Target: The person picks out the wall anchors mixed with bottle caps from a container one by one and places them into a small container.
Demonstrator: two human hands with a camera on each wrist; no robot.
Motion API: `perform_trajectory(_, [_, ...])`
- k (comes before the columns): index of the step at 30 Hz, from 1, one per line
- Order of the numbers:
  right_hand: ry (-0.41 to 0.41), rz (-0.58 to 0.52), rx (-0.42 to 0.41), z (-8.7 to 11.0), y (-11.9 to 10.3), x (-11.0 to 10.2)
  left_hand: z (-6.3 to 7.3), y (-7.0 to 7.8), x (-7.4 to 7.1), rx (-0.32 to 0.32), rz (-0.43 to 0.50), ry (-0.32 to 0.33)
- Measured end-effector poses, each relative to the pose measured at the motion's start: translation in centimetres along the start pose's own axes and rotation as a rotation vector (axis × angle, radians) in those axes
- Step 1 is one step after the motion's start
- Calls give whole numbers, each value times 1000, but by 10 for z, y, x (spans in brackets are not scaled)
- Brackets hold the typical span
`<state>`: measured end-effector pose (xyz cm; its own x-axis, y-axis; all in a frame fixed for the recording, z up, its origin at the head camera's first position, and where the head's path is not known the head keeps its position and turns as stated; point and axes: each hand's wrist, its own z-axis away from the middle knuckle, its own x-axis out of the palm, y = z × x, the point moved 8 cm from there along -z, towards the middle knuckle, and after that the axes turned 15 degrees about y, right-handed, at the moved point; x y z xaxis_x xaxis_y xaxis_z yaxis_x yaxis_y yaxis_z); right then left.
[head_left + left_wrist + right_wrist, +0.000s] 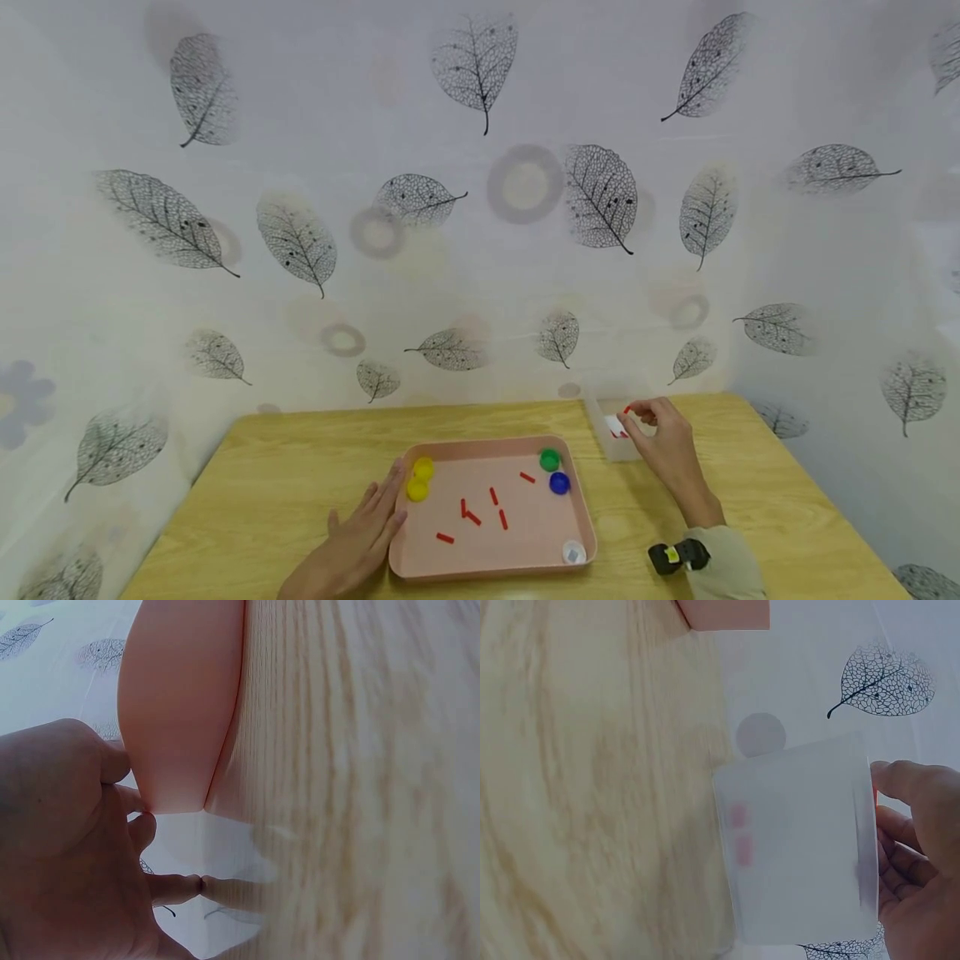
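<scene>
At the back right, my right hand (667,442) is over a translucent box (621,450) and pinches a small red stick (627,409) between thumb and fingertips. More red pieces show blurred through the box wall in the right wrist view. A pink tray (487,464) lies in the middle of the table, with several short red sticks (446,538) scattered inside. My left hand (356,533) rests with fairly straight fingers against the tray's left rim. In the left wrist view its fingers touch the end of the tray wall (180,712).
Two yellow round caps (417,489) sit at the tray's left side. A green cap (550,460) and a blue cap (558,483) are near its back right corner. One white round piece (573,552) is at the front right. A leaf-patterned sheet stands behind the wooden table (322,442).
</scene>
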<state>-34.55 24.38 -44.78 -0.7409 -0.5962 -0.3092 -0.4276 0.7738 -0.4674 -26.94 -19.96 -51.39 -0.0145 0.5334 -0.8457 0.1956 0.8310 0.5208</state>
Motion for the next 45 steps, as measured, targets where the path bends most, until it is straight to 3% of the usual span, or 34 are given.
perform_trajectory(10, [-34, 9, 42, 3, 5, 3, -1, 3, -3, 21, 9, 14])
perform_trajectory(26, [-66, 22, 43, 3, 6, 6, 0, 2, -3, 30, 4, 23])
perform_trajectory(45, [-33, -35, -7, -6, -16, -8, 0, 2, -3, 24, -7, 20])
